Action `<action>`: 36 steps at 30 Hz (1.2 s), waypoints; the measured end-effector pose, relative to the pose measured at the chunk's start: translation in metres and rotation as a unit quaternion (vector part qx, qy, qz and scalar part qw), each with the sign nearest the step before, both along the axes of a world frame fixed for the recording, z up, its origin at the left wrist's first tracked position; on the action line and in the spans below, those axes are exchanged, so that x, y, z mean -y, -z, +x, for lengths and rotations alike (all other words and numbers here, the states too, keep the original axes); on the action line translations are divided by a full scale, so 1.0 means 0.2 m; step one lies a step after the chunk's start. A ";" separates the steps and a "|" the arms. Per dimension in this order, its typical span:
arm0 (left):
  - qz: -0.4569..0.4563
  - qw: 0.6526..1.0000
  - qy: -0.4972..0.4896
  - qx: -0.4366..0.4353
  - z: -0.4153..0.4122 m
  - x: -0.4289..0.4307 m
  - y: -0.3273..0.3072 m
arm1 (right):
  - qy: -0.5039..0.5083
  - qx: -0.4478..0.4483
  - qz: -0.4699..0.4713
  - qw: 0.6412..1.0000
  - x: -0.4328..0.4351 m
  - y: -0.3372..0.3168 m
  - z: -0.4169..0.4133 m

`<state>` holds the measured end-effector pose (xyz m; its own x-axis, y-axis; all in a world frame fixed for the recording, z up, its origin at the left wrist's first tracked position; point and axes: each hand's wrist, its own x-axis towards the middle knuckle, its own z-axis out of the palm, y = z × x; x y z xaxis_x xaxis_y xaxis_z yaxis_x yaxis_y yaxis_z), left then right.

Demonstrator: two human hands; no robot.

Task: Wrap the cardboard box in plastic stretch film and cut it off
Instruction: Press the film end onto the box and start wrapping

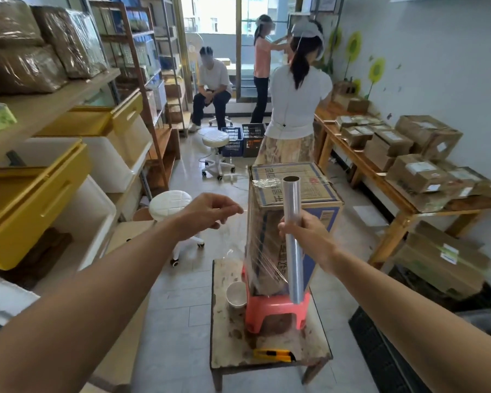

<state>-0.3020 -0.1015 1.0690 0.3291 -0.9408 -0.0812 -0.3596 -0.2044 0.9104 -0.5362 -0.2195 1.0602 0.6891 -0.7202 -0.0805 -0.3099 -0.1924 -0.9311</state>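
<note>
The cardboard box [295, 191] stands on end on a red plastic stool [270, 310], which itself sits on a small, worn counter [227, 336]. That makes a tall, narrow stack that looks easy to tip. Stretch film [260, 251] already clings to its near face, wrinkled and drawn tight toward the lower corner. The box looks stiff enough to take the pull, though probably light, so I would steady it at the top edge while drawing film round.

The roll [294, 265] is held upright just in front of the box, with the right hand [305, 234] clenched round its middle. The left hand [207, 214] is off to the left of the box, thumb and forefinger pinching what seems to be the film's loose edge. The film is thin, clingy and quick to bunch, so it is best held taut by the edge.

A white cup [236, 295] sits beside the stool, and a yellow utility knife [274, 355] lies at the counter's near edge, untouched. Behind are stools, crates, shelves and three other people.
</note>
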 end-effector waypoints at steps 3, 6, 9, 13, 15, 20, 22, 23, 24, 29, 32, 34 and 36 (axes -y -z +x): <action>0.017 0.993 0.026 0.111 0.10 0.07 0.02 | 0.034 -0.026 -0.035 0.998 0.01 0.06 0.06; 0.024 0.979 0.060 0.191 0.22 0.14 0.05 | 0.063 -0.059 -0.064 0.994 -0.01 0.12 0.15; 0.033 0.971 0.062 0.227 0.34 0.22 0.11 | 0.103 -0.092 -0.119 0.983 -0.07 0.17 0.24; 0.031 0.952 0.109 0.285 0.49 0.30 0.17 | 0.137 -0.125 -0.239 0.953 -0.12 0.26 0.33; 0.008 0.934 0.145 0.326 0.55 0.35 0.20 | 0.151 -0.100 -0.272 0.945 -0.14 0.30 0.34; -0.071 0.891 0.205 0.398 0.65 0.43 0.27 | 0.176 -0.116 -0.332 0.920 -0.20 0.41 0.35; -0.084 0.890 0.213 0.395 0.66 0.46 0.29 | 0.185 -0.134 -0.335 0.914 -0.20 0.44 0.34; -0.085 0.892 0.211 0.391 0.66 0.48 0.31 | 0.184 -0.135 -0.337 0.913 -0.19 0.44 0.34; -0.087 0.896 0.203 0.386 0.67 0.50 0.32 | 0.180 -0.132 -0.340 0.914 -0.20 0.44 0.35; -0.100 0.904 0.151 0.387 0.63 0.58 0.36 | 0.185 -0.106 -0.340 0.916 -0.20 0.42 0.37; -0.101 0.912 0.103 0.383 0.60 0.62 0.36 | 0.171 -0.078 -0.330 0.925 -0.19 0.39 0.38; -0.103 0.916 0.084 0.379 0.58 0.66 0.37 | 0.159 -0.089 -0.344 0.921 -0.18 0.38 0.38; -0.105 0.919 0.078 0.372 0.56 0.69 0.39 | 0.151 -0.093 -0.365 0.914 -0.16 0.36 0.38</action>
<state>-0.1903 -0.2388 0.9918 0.0802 -0.9505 0.3001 -0.9088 0.0540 0.4138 -0.4601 -0.1872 0.9873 0.4730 -0.7836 0.4028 -0.5911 -0.6212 -0.5145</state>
